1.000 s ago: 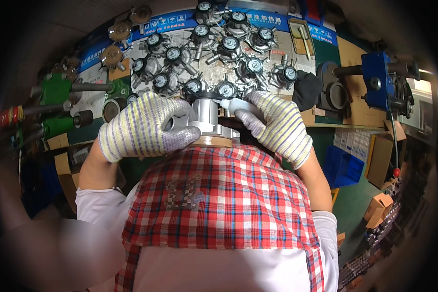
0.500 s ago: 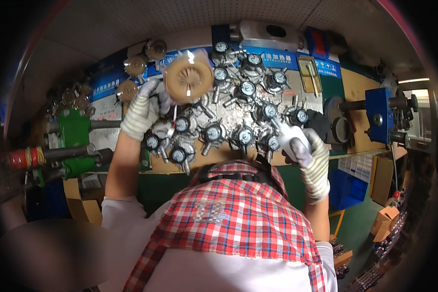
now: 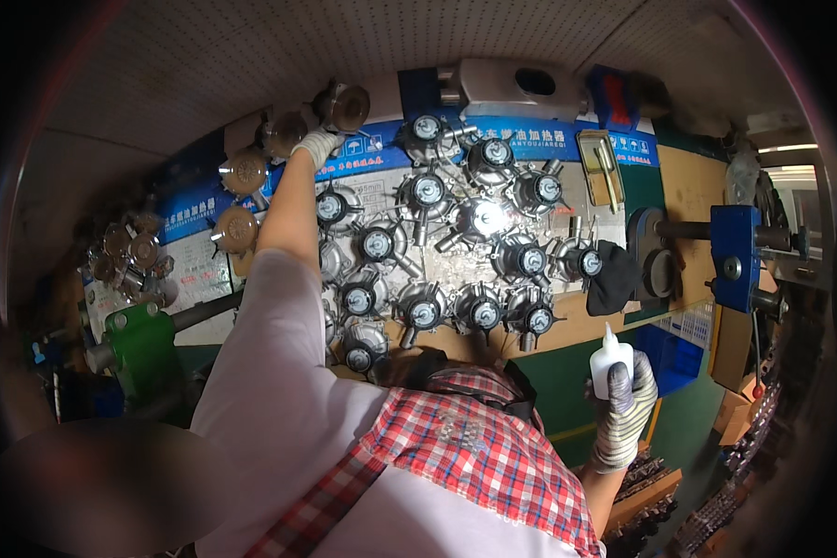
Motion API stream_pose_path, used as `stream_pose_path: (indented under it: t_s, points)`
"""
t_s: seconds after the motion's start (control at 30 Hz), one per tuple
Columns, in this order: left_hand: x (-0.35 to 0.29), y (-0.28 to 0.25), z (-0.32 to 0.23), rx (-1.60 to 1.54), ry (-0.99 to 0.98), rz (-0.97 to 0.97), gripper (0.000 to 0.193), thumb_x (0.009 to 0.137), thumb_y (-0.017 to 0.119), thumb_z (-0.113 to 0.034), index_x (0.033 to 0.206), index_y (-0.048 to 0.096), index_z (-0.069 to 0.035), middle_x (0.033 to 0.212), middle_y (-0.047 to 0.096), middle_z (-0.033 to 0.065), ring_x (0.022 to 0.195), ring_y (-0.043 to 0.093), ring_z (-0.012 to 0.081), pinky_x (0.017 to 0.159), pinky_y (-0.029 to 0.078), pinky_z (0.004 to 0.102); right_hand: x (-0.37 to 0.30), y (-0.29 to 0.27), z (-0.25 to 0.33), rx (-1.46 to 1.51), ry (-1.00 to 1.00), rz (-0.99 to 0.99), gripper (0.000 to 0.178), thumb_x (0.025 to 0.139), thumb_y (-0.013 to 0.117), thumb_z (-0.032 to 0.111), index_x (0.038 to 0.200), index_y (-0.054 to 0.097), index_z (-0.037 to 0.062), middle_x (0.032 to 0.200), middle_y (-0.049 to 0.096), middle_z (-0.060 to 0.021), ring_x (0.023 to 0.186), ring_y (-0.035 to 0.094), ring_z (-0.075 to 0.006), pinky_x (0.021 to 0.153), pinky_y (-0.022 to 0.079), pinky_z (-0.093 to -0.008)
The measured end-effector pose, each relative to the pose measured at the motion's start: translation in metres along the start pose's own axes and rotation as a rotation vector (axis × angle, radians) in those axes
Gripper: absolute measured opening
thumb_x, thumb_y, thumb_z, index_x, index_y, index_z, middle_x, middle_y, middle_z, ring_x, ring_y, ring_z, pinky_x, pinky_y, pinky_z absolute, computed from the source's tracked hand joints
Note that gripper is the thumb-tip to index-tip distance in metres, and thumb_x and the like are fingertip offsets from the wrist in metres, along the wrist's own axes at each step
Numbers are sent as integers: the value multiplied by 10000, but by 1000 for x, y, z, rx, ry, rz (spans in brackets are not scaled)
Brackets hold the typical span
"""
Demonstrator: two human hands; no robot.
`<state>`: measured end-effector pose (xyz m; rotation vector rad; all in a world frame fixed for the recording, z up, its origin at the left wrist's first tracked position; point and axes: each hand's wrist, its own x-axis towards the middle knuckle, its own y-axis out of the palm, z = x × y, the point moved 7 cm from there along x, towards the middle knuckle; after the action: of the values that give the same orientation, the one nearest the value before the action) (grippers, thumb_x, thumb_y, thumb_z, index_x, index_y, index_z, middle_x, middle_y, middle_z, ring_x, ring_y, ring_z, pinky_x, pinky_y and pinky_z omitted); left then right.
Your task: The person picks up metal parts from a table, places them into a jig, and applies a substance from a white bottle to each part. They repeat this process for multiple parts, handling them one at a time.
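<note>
My right hand [image 3: 621, 409], in a striped glove with dark fingertips, is closed round a white squeeze bottle [image 3: 612, 365] near the front edge of the bench. The bottle stands upright in the grip, its thin nozzle pointing up. My left hand [image 3: 319, 147], also gloved, reaches far across to the back of the bench. It is right by a metal pump-like housing with a round tan face [image 3: 348, 108]; its fingers are hidden, so its hold cannot be told. Another tan-faced housing [image 3: 285, 136] is just left of that hand. Several metal housings with black-rimmed round tops [image 3: 428, 191] cover the bench.
A green clamp fixture [image 3: 138, 344] stands at left, a blue one [image 3: 735, 256] at right. A long silver metal case [image 3: 507, 90] lies at the back, with a shallow tray [image 3: 601, 172] before it. A black cloth [image 3: 614, 277] and a blue crate [image 3: 671, 358] are at right.
My left hand has gone farther back with the tan-faced housing, which is now among others at the rear. The right hand has drawn the bottle back from the housings and turned its nozzle up.
</note>
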<state>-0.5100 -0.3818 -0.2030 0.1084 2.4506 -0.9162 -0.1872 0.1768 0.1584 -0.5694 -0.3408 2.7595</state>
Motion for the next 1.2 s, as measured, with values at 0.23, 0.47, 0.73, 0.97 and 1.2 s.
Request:
stream_pose_path:
  t_s: [0.23,0.47,0.73,0.97,1.2]
  points:
    - [-93,-52,8,-84,114,-595,398,850,687,-256,1143,640,10,1100,689,180,1001,649,279,897,495,344,12,26,23,22,-73,64,478,869,730,464,960,589,15,716,639,-83,546,617,-135,471,465,-240]
    - [-209,-28,73,300,369,-431,421,786,529,61,1144,679,-102,1111,679,154,1092,623,340,1000,467,387,24,70,34,22,-107,277,469,890,698,450,1074,591,32,699,607,-68,514,562,-130,454,408,-231]
    - [-166,-11,42,736,423,-52,505,738,739,-30,1214,598,-120,1128,676,161,1055,637,370,922,521,405,5,75,41,-17,-113,276,444,890,704,416,1055,599,17,692,629,-78,516,565,-129,465,407,-237]
    - [-146,12,56,852,393,-132,419,787,711,-155,1164,550,-69,1004,661,236,925,656,400,795,535,490,-12,42,39,10,-108,203,468,878,722,444,985,630,-2,697,672,-81,560,624,-117,495,455,-227]
    - [-191,-15,6,622,364,-54,450,904,611,-195,1327,504,-86,1095,660,242,977,657,400,856,526,453,-12,27,35,75,-165,253,452,877,715,437,1007,610,17,689,641,-78,515,577,-123,471,431,-235]
